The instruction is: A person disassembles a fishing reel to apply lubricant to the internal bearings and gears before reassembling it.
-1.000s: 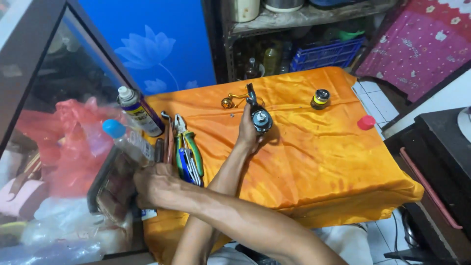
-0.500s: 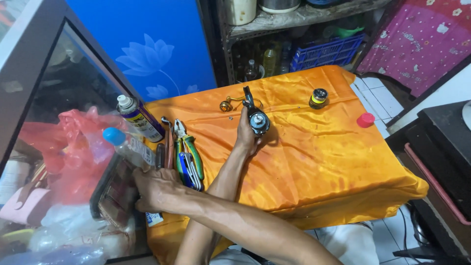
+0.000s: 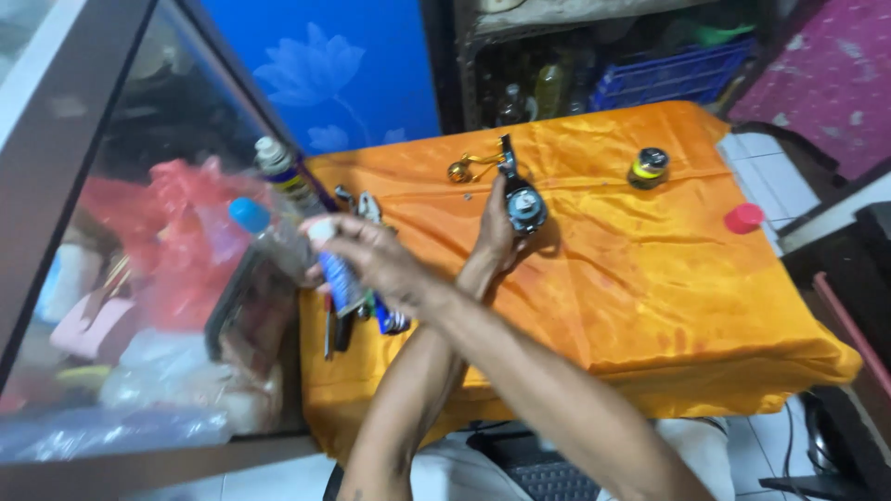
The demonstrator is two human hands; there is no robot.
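My arms are crossed over a table draped in orange cloth (image 3: pixel 650 306). My left hand (image 3: pixel 492 243) reaches up the middle and grips a dark fishing reel (image 3: pixel 524 206), held upright just above the cloth. My right hand (image 3: pixel 367 260) crosses to the left and holds a small blue and white can (image 3: pixel 343 278) above a row of hand tools (image 3: pixel 371 311) at the cloth's left edge. A gold metal part (image 3: pixel 461 170) lies just beyond the reel.
A yellow and black round tin (image 3: pixel 648 167) and a red cap (image 3: pixel 743 218) sit on the right of the cloth. A spray can (image 3: pixel 278 172) and a blue-capped plastic bottle (image 3: pixel 264 232) stand at the left by a glass cabinet (image 3: pixel 111 278) holding a red bag. Shelves stand behind.
My right hand has risen off the tools with the blue and white can in it. My left hand still holds the reel in about the same place.
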